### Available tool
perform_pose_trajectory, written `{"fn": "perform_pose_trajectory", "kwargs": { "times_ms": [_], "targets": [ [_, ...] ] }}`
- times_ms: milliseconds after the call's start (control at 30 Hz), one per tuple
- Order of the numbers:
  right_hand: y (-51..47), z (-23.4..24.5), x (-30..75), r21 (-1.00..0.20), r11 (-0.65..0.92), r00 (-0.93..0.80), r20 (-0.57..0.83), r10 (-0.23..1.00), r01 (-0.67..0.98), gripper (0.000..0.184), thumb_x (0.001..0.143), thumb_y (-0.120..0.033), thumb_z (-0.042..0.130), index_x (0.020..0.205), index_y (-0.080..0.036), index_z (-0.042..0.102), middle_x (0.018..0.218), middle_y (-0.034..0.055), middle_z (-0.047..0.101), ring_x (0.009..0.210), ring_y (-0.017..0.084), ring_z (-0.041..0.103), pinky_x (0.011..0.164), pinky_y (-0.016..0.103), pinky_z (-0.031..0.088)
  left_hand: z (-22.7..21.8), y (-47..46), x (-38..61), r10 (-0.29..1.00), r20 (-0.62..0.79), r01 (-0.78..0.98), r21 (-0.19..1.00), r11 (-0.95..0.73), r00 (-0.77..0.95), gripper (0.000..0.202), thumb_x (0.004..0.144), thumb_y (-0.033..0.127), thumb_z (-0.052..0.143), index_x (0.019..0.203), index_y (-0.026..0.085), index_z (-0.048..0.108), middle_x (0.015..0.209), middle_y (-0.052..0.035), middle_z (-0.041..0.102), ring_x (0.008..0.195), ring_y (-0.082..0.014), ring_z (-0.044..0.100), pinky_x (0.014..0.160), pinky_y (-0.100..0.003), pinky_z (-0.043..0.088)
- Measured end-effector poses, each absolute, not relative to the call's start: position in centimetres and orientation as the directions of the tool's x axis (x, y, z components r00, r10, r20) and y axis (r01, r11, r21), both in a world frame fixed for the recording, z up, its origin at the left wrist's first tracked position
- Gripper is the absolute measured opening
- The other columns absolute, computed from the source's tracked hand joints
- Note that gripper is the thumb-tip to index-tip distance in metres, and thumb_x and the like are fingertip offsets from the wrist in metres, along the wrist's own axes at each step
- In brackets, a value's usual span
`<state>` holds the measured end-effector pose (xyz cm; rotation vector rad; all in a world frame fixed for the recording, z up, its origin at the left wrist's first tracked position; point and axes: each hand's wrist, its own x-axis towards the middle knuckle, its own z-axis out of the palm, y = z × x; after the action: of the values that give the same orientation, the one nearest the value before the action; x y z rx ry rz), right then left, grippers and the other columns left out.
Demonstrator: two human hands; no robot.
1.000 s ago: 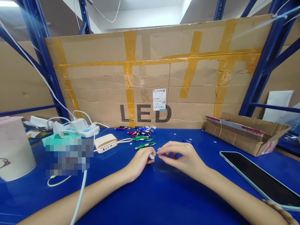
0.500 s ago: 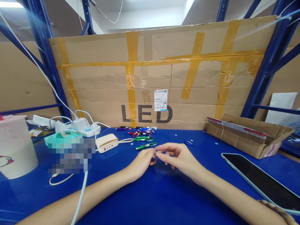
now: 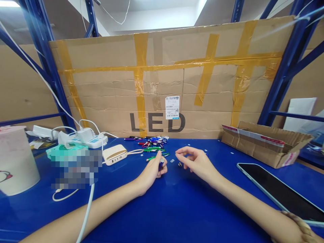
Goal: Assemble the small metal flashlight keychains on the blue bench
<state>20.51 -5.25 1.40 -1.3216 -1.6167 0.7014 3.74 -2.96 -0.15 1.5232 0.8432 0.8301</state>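
The left hand, to the right of the cream power bank and a little nearer, has its fingers curled round a short dark-blue cylinder with a pale end, clamped against the raised thumb; the right hand, farther to the right of the power bank, holds its thumb and forefinger tips close together, and whether they meet or pinch anything I cannot tell; a small dark, brassy piece shows by that hand's fingers, right of the power bank, whether lying on the desk or hanging is unclear; small clear discs lie to the power bank's right, between the hands; a green tube lies nearer the power bank on that same side, partly hidden by the left thumb.
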Motion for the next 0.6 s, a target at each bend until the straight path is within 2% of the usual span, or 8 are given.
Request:
{"fn": "perform_pose_trajectory", "kwargs": {
  "times_ms": [67,100,167,233,333,433,533,600],
  "targets": [
    [-4.8,1.2,21.4,-0.643,0.328,-0.047,0.413,0.909,0.692,0.018,0.073,-0.03,0.06,0.088,-0.022,0.065,0.087,0.0003,0.062,0.052,0.007,0.053,0.051,0.022,0.041,0.0,-2.8,3.7,0.865,0.002,0.023,1.0,-0.016,0.502,0.055,0.079,0.069,0.019,0.062,0.019,0.031,0.046,0.0073,0.03,0.041,-0.0062,0.017,0.042,-0.021,0.012],
    [-4.7,1.2,21.7,-0.536,0.332,-0.086,0.432,0.898,0.776,0.018,0.072,-0.029,0.062,0.089,-0.024,0.066,0.092,-0.0001,0.062,0.055,0.007,0.055,0.053,0.023,0.042,0.1,-2.8,3.6,0.862,-0.018,0.009,1.0,0.015,0.507,0.055,0.079,0.07,0.019,0.062,0.019,0.031,0.045,0.0076,0.029,0.04,-0.0055,0.016,0.041,-0.021,0.01],
    [-4.6,1.0,22.1,-0.389,0.331,-0.174,0.386,0.906,0.86,0.021,0.072,-0.029,0.063,0.092,-0.027,0.067,0.098,-0.0002,0.061,0.06,0.01,0.058,0.053,0.024,0.042,0.2,-2.8,3.5,0.852,-0.049,-0.01,0.998,0.063,0.521,0.056,0.078,0.071,0.018,0.062,0.019,0.031,0.043,0.0081,0.028,0.037,-0.0046,0.014,0.039,-0.02,0.006],
    [-4.4,0.8,22.1,-0.326,0.343,-0.242,0.311,0.919,0.881,0.018,0.075,-0.029,0.061,0.091,-0.028,0.069,0.096,0.0003,0.063,0.064,0.012,0.06,0.054,0.024,0.042,0.4,-2.9,3.5,0.848,-0.056,-0.023,0.997,0.08,0.527,0.057,0.077,0.072,0.017,0.062,0.019,0.031,0.042,0.0084,0.027,0.035,-0.0041,0.013,0.038,-0.02,0.004],
    [-3.9,0.5,22.0,-0.314,0.369,-0.283,0.287,0.915,0.875,0.015,0.077,-0.022,0.058,0.083,-0.025,0.072,0.088,0.0018,0.067,0.067,0.014,0.061,0.058,0.025,0.045,0.5,-3.2,3.5,0.849,-0.049,-0.023,0.997,0.071,0.526,0.058,0.077,0.073,0.016,0.062,0.019,0.031,0.041,0.0085,0.026,0.034,-0.004,0.013,0.038,-0.02,0.005],
    [-3.4,0.1,22.0,-0.404,0.372,-0.259,0.308,0.915,0.836,0.011,0.072,-0.018,0.064,0.079,-0.02,0.073,0.079,0.0036,0.07,0.063,0.015,0.061,0.062,0.026,0.048,0.5,-3.5,3.6,0.84,-0.027,-0.023,0.999,0.047,0.542,0.057,0.077,0.072,0.021,0.064,0.019,0.034,0.043,0.0087,0.026,0.036,-0.0041,0.015,0.039,-0.019,0.007],
    [-3.2,0.0,22.0,-0.512,0.356,-0.221,0.307,0.926,0.781,0.014,0.07,-0.016,0.064,0.081,-0.017,0.072,0.079,0.0053,0.071,0.064,0.016,0.064,0.063,0.025,0.05,0.3,-3.6,3.6,0.828,0.029,-0.065,0.998,0.009,0.56,0.053,0.077,0.07,0.031,0.068,0.018,0.035,0.048,0.0083,0.029,0.041,-0.0043,0.018,0.041,-0.019,0.011],
    [-3.1,0.0,22.0,-0.541,0.358,-0.218,0.307,0.927,0.761,0.015,0.071,-0.014,0.063,0.082,-0.016,0.072,0.081,0.0064,0.072,0.067,0.017,0.065,0.065,0.025,0.051,0.2,-3.5,3.6,0.825,0.048,-0.088,0.996,0.002,0.563,0.05,0.077,0.067,0.038,0.07,0.018,0.035,0.052,0.0078,0.031,0.044,-0.0045,0.02,0.043,-0.019,0.012]
  ]
}}
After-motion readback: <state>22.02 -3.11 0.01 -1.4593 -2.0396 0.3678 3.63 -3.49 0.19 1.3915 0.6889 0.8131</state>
